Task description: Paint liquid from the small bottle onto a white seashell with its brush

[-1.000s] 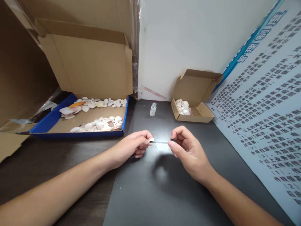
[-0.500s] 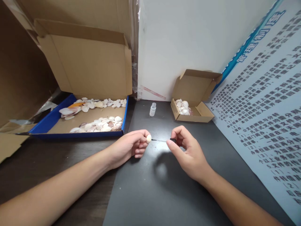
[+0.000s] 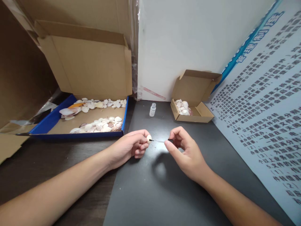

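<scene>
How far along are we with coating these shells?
Looks early. Done, probably: a few shells lie in the small box. In hand: the left hand pinches one shell while the right hand holds a thin brush with its tip at that shell; the open vial stands behind. Left: many shells lie in the blue tray, far more than in the small box.
</scene>
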`<state>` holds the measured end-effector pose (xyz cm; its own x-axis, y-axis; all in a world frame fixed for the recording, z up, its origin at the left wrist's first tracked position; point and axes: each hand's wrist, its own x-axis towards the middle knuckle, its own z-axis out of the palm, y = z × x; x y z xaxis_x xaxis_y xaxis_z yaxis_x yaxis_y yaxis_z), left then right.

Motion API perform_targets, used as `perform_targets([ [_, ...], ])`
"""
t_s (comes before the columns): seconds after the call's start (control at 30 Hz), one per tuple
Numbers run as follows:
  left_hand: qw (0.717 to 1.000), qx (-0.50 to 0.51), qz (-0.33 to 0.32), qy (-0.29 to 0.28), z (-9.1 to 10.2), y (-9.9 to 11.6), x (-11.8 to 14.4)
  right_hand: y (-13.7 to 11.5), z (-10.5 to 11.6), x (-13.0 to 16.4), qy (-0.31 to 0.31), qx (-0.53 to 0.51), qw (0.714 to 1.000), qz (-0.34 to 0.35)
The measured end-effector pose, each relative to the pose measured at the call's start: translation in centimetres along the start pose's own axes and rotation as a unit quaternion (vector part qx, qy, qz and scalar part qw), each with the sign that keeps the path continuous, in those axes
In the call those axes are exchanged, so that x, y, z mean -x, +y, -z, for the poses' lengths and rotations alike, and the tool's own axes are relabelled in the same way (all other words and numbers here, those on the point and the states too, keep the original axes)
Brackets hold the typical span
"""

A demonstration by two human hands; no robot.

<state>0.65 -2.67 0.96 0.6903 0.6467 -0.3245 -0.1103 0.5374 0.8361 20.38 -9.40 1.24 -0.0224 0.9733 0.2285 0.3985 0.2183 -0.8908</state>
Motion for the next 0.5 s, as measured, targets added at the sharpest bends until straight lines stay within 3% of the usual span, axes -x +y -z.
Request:
perform_targets([
  [0.23,1.0,0.008,-0.001,0.001,0.24,-0.08,0.04,-0.03,0.0,-0.05,-0.005,-0.027,1.0,0.009],
  [0.37,1.0,0.017,-0.001,-0.005,0.16,0.08,0.14,-0.04,-0.01,-0.02,0.003,0.014,1.0,-0.001],
  [0.5,1.0,0.031,-0.001,-0.002,0.04,0.2,0.15,-0.12,-0.03,0.07,-0.014,-0.039,0.999,-0.01],
])
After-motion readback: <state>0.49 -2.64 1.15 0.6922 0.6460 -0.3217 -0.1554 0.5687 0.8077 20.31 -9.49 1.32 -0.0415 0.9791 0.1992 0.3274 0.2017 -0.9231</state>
